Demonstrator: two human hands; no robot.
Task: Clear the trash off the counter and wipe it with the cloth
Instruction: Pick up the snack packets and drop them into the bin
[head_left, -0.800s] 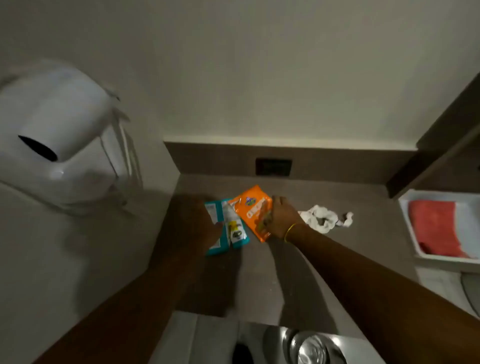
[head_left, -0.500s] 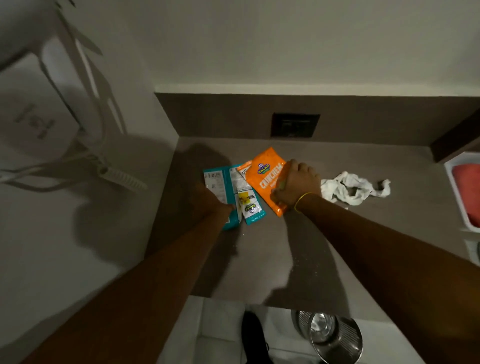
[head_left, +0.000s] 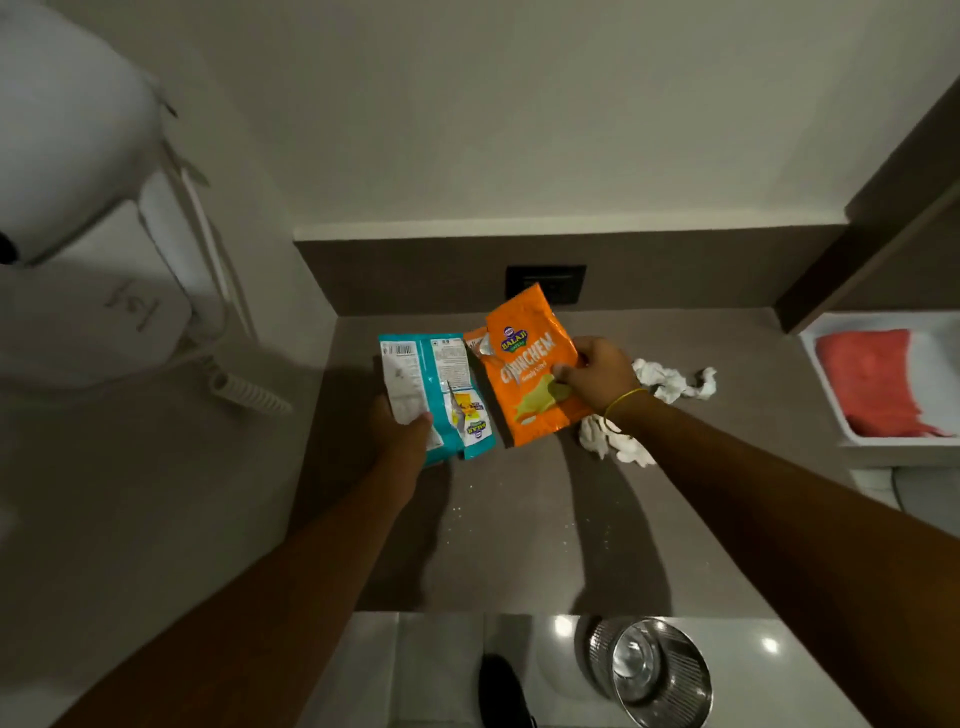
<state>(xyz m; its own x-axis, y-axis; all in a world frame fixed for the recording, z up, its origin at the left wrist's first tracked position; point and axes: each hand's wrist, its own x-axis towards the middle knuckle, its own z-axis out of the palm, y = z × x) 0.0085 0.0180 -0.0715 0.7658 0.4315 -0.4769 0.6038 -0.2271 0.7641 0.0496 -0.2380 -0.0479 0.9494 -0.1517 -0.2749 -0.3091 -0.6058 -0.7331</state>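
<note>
Grey counter (head_left: 519, 545) fills a corner nook. Left hand (head_left: 402, 441) pinches a teal wrapper (head_left: 441, 384); right hand (head_left: 597, 374) grips an orange snack packet (head_left: 530, 374) by its edge, both apparently lifted clear. Crumpled white tissue (head_left: 670, 379) lies just beyond the right wrist. Torn packets could spill crumbs if tilted. Red cloth (head_left: 872, 384) sits in a white tray (head_left: 826, 379) far right; a steel bin (head_left: 654, 670) stands below the hands.
</note>
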